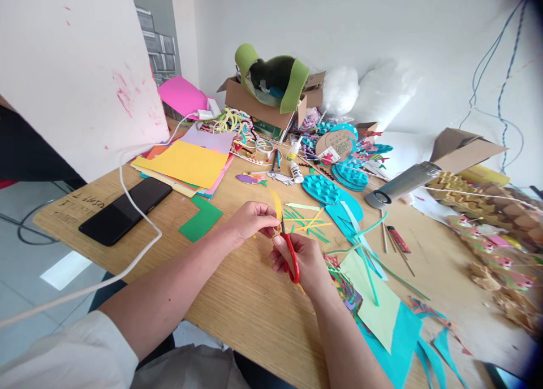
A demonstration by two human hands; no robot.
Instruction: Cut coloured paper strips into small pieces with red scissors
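Observation:
In the head view my left hand [259, 222] pinches a narrow yellow paper strip [276, 201] over the middle of the desk. The strip's upper end curves up past my fingers. My right hand [299, 259] grips red-handled scissors [292, 259], whose blades point up and away from me, right beside the strip. Whether the blades touch the paper is hard to make out. Just beyond my hands, thin green and yellow paper strips [311, 226] lie crossed on the desk. A green paper piece [201, 218] with an angular notch rests left of my left hand.
A black phone [126, 211] lies at the left, with a white cable [127, 194] running past it. Stacked coloured paper [182, 164] sits behind. Glue bottles [296, 172], blue textured ovals [321, 189], a grey cylinder [403, 184] and paper scraps [382, 298] spread across the right side.

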